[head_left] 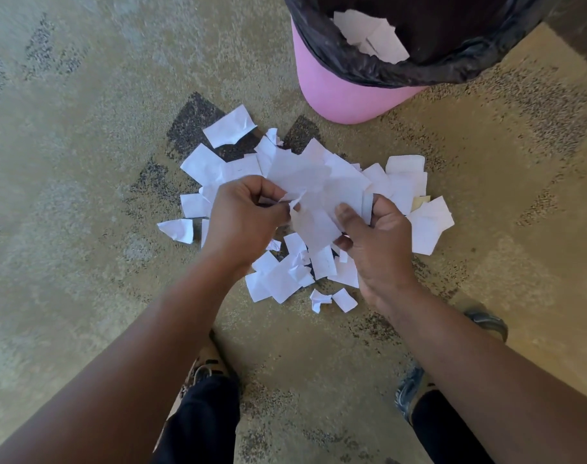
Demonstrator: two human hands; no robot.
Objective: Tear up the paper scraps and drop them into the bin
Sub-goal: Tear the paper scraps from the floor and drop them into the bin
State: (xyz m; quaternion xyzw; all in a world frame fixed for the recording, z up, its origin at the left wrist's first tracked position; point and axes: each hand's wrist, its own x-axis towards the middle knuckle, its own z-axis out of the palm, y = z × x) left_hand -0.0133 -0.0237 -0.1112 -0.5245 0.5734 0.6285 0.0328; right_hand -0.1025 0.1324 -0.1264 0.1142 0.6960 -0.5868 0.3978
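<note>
A white sheet of paper (315, 192) is held above a heap of white paper scraps (409, 192) on the floor. My left hand (245, 212) pinches its torn left edge. My right hand (376, 239) grips its lower right side, thumb on top. A tear runs into the sheet between the two hands. A pink bin (332, 92) with a black liner (352, 61) stands beyond the heap at the upper right, with a few white pieces (372, 35) inside.
The floor (84, 162) is speckled tan carpet with dark patches. My two feet in sandals (205, 366) and dark trouser legs (205, 420) stand just below the heap. A darker strip of floor shows at the top right corner.
</note>
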